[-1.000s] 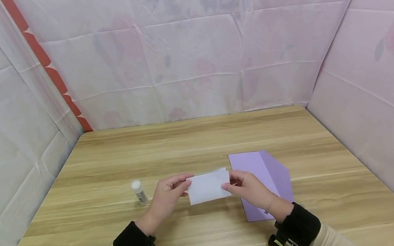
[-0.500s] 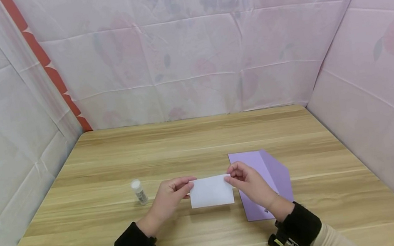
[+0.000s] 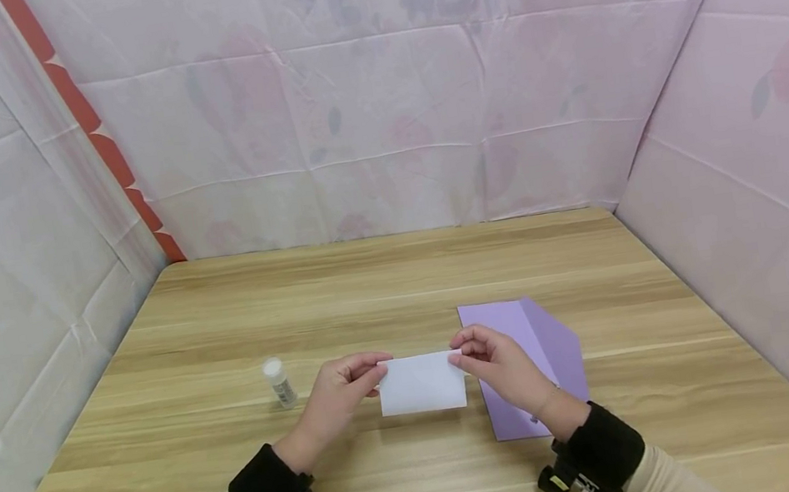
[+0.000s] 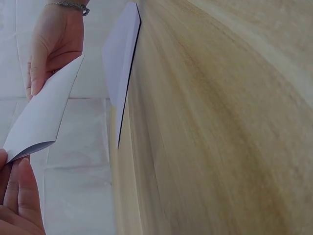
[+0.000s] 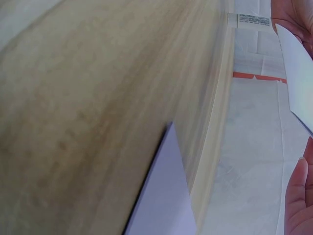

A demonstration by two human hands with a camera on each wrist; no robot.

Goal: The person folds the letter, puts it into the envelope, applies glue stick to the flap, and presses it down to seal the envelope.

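Observation:
A small white folded paper [image 3: 421,382] is held just above the wooden table [image 3: 385,289], between both hands. My left hand [image 3: 345,387] pinches its upper left corner, and my right hand [image 3: 496,362] pinches its upper right corner. The left wrist view shows the paper [image 4: 44,110] edge-on, folded double, with my left fingertips [image 4: 17,191] at its near end. In the right wrist view only a strip of the paper [image 5: 298,78] shows. A purple envelope [image 3: 533,348] with its flap open lies flat on the table under my right hand.
A small white glue stick [image 3: 278,382] stands upright on the table, left of my left hand. Pale fabric walls [image 3: 376,114] close in the table on the back, left and right. The purple envelope [image 5: 164,196] lies near the right wrist camera.
The paper has been folded tighter and turned level, its loose upper flap now flat. My right hand has shifted from the paper's right edge up to its top right corner.

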